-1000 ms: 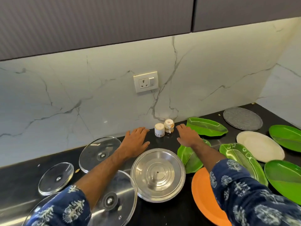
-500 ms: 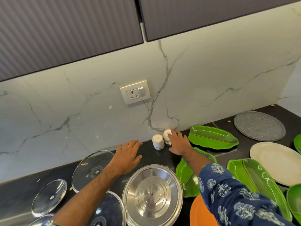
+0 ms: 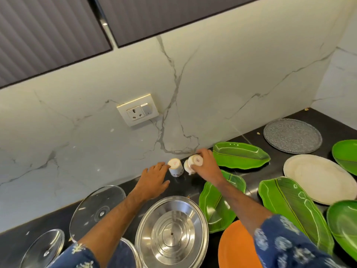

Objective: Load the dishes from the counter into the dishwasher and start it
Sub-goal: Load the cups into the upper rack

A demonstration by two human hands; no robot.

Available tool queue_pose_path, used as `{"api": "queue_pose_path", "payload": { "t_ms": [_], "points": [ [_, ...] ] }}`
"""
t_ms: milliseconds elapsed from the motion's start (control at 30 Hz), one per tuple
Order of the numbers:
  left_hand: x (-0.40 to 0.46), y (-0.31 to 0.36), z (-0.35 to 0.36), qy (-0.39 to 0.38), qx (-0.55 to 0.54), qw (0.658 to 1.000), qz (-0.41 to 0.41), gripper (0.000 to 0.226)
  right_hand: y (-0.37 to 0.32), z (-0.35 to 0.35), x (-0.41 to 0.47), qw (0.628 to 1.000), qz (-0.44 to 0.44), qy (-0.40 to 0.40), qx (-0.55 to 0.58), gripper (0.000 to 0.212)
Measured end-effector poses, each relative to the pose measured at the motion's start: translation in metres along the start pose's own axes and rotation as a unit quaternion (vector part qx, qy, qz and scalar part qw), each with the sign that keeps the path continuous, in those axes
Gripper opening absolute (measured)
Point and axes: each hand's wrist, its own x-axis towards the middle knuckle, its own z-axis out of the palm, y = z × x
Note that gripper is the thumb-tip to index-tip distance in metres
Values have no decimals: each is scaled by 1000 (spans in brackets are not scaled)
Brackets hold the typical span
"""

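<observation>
Right hand point(image 3: 205, 167) grips a small white ceramic cup point(image 3: 195, 161), tilted, by the back edge of the glossy black counter point(image 3: 253, 185). Left hand point(image 3: 154, 178), fingers extended, touches a second upturned cup point(image 3: 175, 167). Nearer lies a ridged round steel lid point(image 3: 172, 233).

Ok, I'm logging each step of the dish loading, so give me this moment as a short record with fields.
place: black counter below a marble backsplash
right hand: grip closed round a small white cup, tilted
left hand: fingers straight, fingertips touching a second small cup, upside down
near: steel lid, glass lids, green leaf plates, orange plate
dishwasher: not in view
</observation>
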Motion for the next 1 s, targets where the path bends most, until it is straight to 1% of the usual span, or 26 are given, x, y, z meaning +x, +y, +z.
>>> {"api": "queue_pose_path", "payload": {
  "t_ms": [33, 67, 100, 133, 167, 200, 267, 367, 467, 533, 600, 667, 700, 733, 767, 800, 833, 867, 900, 933, 967, 1000],
  "points": [
    [8, -1, 2, -1, -6, 1000, -2, 62, -4, -12, -9, 984, 62, 6, 169, 41],
    [19, -1, 5, -7, -10, 1000, -2, 64, -7, -25, -23, 933, 124, -3, 339, 31],
    [28, -1, 8, -11, -10, 1000, -1, 65, -9, -39, -38, 863, 178, -26, 473, 24],
    [37, -2, 11, -16, -13, 1000, 2, 65, -10, -52, -55, 803, 224, -45, 550, 27],
    [48, -2, 16, -23, -18, 1000, 9, 66, -8, -65, -72, 771, 255, -57, 581, 36],
    [59, -1, 21, -30, -18, 999, 16, 68, -6, -76, -89, 761, 270, -61, 587, 42],
    [79, 1, 29, -40, 3, 999, 26, 73, 3, -90, -120, 770, 274, -54, 574, 47],
    [101, 3, 39, -46, 65, 996, 46, 80, 10, -100, -163, 786, 280, -30, 551, 52],
    [104, 3, 41, -49, 120, 991, 38, 73, 14, -104, -198, 791, 284, -3, 541, 50],
    [94, 4, 38, -23, 123, 991, 37, 66, 14, -103, -217, 793, 277, 15, 542, 49],
    [79, 9, 32, 23, 68, 996, 50, 63, 12, -101, -233, 797, 269, 35, 540, 48],
    [57, 20, 21, 80, -39, 994, 69, 61, 4, -97, -253, 805, 262, 63, 529, 45],
    [44, 28, 15, 105, -107, 986, 73, 59, 0, -95, -263, 808, 256, 77, 525, 44],
    [30, 37, 9, 123, -181, 973, 75, 55, -5, -92, -275, 810, 251, 93, 522, 44],
    [14, 48, 4, 123, -259, 956, 69, 48, -9, -90, -286, 809, 249, 107, 521, 44],
    [-4, 59, 0, 107, -343, 931, 64, 40, -13, -87, -300, 807, 245, 122, 522, 45],
    [-25, 70, -3, 76, -433, 896, 58, 33, -17, -84, -314, 805, 239, 136, 526, 45],
    [-46, 80, -4, 32, -520, 852, 45, 30, -21, -79, -331, 801, 232, 148, 532, 45],
    [-67, 89, -6, -17, -593, 805, 27, 35, -24, -74, -349, 797, 221, 158, 540, 44],
    [-86, 98, -7, -68, -649, 757, 15, 44, -25, -70, -366, 793, 208, 163, 549, 44],
    [-105, 105, -3, -122, -687, 716, 18, 54, -28, -63, -387, 791, 193, 170, 555, 46],
    [-124, 112, 1, -171, -710, 682, 36, 59, -29, -57, -407, 790, 179, 177, 559, 49]
  ]
}}
